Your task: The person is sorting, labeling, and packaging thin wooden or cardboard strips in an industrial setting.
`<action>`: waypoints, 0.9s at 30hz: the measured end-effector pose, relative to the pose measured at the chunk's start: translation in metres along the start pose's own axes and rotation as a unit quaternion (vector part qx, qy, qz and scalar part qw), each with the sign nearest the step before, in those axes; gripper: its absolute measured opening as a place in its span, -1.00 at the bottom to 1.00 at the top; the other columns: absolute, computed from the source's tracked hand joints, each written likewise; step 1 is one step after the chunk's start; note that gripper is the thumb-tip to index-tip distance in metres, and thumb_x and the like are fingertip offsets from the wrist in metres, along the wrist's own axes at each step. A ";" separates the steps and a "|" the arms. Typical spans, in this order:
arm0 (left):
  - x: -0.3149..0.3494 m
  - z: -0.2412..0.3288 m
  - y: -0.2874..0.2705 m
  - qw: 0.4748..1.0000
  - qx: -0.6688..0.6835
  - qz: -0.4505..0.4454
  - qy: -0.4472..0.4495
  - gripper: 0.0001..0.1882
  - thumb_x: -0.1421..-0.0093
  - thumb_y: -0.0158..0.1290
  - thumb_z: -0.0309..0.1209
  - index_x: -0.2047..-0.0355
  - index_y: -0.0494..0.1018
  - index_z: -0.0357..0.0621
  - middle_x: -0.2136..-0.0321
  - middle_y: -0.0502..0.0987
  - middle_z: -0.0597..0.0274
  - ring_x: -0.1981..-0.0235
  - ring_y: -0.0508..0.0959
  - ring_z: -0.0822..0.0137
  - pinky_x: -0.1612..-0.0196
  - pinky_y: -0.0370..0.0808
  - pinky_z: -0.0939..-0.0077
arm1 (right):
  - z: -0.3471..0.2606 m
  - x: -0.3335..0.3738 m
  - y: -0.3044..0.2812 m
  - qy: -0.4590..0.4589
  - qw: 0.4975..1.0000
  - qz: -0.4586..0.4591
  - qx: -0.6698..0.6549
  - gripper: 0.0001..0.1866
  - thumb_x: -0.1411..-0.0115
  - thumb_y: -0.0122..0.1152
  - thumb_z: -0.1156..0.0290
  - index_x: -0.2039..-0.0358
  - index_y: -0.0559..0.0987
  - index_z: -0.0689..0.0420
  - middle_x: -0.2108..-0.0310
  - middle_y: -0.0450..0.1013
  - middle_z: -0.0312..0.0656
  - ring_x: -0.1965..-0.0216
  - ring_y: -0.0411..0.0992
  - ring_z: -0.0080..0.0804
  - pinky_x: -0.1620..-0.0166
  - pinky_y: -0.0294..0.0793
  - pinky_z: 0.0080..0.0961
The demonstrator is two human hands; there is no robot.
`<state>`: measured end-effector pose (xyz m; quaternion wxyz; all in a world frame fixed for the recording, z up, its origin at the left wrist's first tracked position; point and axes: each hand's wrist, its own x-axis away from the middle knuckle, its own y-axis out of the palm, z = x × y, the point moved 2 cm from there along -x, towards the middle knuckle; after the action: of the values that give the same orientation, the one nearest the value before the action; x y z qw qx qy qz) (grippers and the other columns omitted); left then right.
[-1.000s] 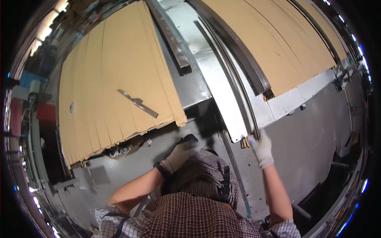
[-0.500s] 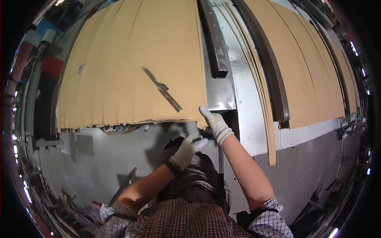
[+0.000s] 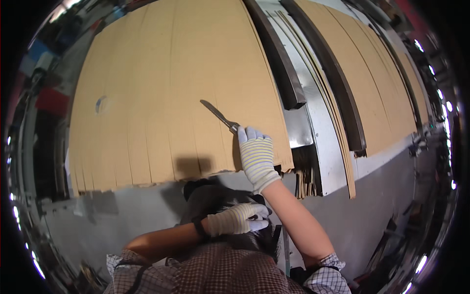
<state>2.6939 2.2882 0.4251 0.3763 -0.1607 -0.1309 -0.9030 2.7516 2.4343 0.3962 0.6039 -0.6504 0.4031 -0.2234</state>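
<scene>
A knife (image 3: pixel 215 110) with a long dark blade lies over the tan cardboard sheets (image 3: pixel 161 98), its tip toward the far left. Around its handle are the fingers of my right hand (image 3: pixel 257 159), in a striped work glove. My left hand (image 3: pixel 237 219), gloved too, is close to my body, below the near edge of the cardboard. Its fingers are curled, and a dark spot shows between thumb and fingers; what it is I cannot make out. Several long cuts or seams run through the cardboard from near to far.
On the cardboard's left part lies a small tape roll (image 3: pixel 101 105). To the right are a dark metal bar (image 3: pixel 279 54), thin cardboard strips (image 3: pixel 338 117), a second dark bar (image 3: pixel 342 93) and more cardboard (image 3: pixel 382 88) on a metal table (image 3: pixel 331 169).
My right hand has gone from the cardboard's near corner to the knife and closed on its handle. My left hand has dropped nearer my body. The view has shifted.
</scene>
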 end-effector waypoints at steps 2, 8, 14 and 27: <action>0.043 -0.007 -0.028 0.998 0.011 0.027 0.063 -0.56 -0.23 0.14 -0.25 -0.03 0.42 -0.26 0.18 0.56 0.04 0.10 0.54 0.18 0.00 0.47 0.34 | -0.018 -0.016 0.021 0.006 0.998 -0.035 0.052 -0.65 -0.12 0.02 0.49 0.04 0.42 0.22 0.30 0.44 0.02 0.25 0.41 0.00 0.19 0.41 -0.12; 0.188 -0.030 -0.138 0.983 -0.099 0.127 0.085 -0.61 -0.18 0.13 -0.33 0.01 0.47 -0.26 0.17 0.52 0.04 0.16 0.57 0.21 0.07 0.51 0.38 | -0.034 -0.009 -0.030 0.104 0.992 -0.052 -0.046 -0.52 -0.07 -0.02 0.70 -0.07 0.41 0.29 0.06 0.45 0.08 -0.02 0.41 0.00 -0.09 0.38 -0.26; 0.313 -0.075 -0.195 0.966 -0.014 0.253 0.054 -0.64 -0.21 0.09 -0.35 0.02 0.47 -0.29 0.21 0.55 0.05 0.22 0.57 0.23 0.12 0.52 0.40 | -0.163 -0.005 -0.020 0.163 0.951 0.064 -0.253 -0.59 -0.34 -0.08 0.60 -0.20 0.30 0.31 -0.06 0.42 0.01 -0.10 0.40 -0.28 -0.17 0.36 -0.39; 0.581 -0.237 -0.273 0.648 -0.458 0.606 0.063 -0.54 -0.13 0.11 -0.42 -0.04 0.35 -0.32 0.10 0.44 -0.19 0.04 0.48 -0.09 0.00 0.44 0.17 | -0.530 0.059 0.026 0.057 0.950 0.004 -0.306 -0.58 -0.14 0.18 0.49 -0.03 0.42 0.24 0.14 0.48 0.11 0.15 0.49 0.09 0.11 0.51 -0.18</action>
<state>2.0653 2.0193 0.4023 0.7253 -0.2991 0.4497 -0.4269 2.3667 2.0678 0.4503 0.3525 -0.7889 0.4880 -0.1235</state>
